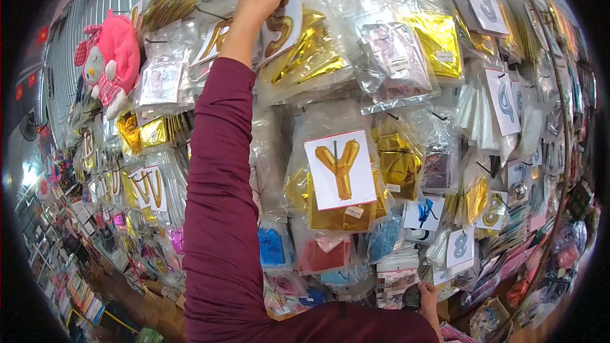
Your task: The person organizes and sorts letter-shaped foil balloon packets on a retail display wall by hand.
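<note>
My left hand point(257, 4) is raised at the upper middle, its fingers closed at the top edge of a white card point(284, 19) with a gold curved figure. That card lies against a clear packet point(311, 51) holding gold foil. Low on the right, my right hand point(429, 302) has its fingers closed on a small dark object point(412, 296), beside a stack of printed packets point(397, 276). Between the two hands hangs a bag with a gold letter Y card point(341, 169).
Hooks with clear packets cover the wall. A pink plush toy point(121, 57) hangs at the upper left. Other cards show a W point(148, 188), a 3 point(484, 1) and an 8 point(460, 247). A brown curved pole or cable point(563, 178) runs down the right side.
</note>
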Demonstrator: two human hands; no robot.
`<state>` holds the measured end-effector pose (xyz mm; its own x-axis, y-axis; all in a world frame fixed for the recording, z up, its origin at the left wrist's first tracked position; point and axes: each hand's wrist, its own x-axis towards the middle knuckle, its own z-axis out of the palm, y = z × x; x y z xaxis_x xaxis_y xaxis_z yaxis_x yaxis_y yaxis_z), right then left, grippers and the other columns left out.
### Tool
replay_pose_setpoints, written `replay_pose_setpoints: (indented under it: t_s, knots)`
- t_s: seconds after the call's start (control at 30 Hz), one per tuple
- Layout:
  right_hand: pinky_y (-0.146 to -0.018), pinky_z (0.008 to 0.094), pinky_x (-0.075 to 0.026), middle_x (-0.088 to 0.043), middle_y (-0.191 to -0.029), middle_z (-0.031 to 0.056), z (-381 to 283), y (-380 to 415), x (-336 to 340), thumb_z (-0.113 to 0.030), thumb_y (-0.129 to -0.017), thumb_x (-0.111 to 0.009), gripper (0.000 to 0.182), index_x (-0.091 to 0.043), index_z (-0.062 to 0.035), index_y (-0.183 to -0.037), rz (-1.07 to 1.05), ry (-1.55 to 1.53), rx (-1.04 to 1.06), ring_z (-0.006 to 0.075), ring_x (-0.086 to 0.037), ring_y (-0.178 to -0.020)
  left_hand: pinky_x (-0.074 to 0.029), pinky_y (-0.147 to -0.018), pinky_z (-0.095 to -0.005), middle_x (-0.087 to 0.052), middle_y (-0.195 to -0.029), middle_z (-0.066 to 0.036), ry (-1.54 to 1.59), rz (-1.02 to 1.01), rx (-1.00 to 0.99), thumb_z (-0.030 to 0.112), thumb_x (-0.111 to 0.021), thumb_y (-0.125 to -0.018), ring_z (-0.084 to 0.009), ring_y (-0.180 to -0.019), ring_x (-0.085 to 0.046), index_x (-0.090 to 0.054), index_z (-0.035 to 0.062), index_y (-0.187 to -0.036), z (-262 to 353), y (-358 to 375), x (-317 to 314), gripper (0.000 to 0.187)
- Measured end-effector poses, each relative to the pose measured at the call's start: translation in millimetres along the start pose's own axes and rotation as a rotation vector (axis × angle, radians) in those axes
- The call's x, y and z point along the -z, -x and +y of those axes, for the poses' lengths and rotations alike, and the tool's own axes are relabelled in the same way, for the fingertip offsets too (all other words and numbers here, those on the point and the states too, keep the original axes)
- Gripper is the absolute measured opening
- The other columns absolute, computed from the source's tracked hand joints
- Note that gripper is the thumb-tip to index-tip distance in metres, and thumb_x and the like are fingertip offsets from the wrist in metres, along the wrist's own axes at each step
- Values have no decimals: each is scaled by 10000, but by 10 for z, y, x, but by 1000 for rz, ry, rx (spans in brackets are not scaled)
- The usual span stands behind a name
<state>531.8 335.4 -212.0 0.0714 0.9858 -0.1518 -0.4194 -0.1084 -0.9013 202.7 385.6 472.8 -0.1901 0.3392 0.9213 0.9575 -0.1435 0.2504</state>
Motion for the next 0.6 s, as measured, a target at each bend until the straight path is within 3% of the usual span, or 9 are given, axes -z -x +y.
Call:
replay_pose_setpoints:
  t_s: [0.13,0.17,0.3,0.4,0.6]
  knots:
    - [-438,246,-349,-482,-535,0,-106,-127,145,-58,-769,-565,186,-510,-24,-594,-20,20,-30,79,-426,-455,-438,-724,-390,-580,-705,-282,-19,22,28,380,-487,-746,-386,-756,-585,-597,-110,-701,29,30,4,504]
    - [-442,246,-354,-482,-533,3,-171,-140,148,-62,-769,-567,187,-510,-22,-596,-40,36,-19,81,-429,-459,-427,-759,-385,-570,-814,-309,-13,6,30,358,-467,-760,-398,-836,-566,-590,-122,-782,-25,-24,-25,496]
    - [-443,249,-353,-480,-536,8,-364,-179,70,-71,-769,-571,185,-509,-23,-601,-41,76,-38,85,-422,-461,-387,-851,-389,-527,-988,-313,-24,100,34,326,-407,-806,-402,-974,-509,-549,-130,-942,-92,-134,-127,497]
    - [-444,248,-354,-490,-548,14,-254,-293,165,-71,-768,-572,177,-512,-23,-609,-72,86,20,93,-432,-463,-383,-858,-399,-528,-997,-307,-38,157,129,337,-389,-819,-410,-975,-505,-549,-126,-950,13,-94,-127,507]
    - [-453,253,-360,-501,-560,14,-75,-363,351,-65,-767,-570,155,-529,-20,-625,-72,131,35,98,-444,-467,-382,-857,-409,-519,-991,-327,-118,243,101,349,-362,-831,-417,-975,-503,-550,-150,-912,-76,-208,-130,539]
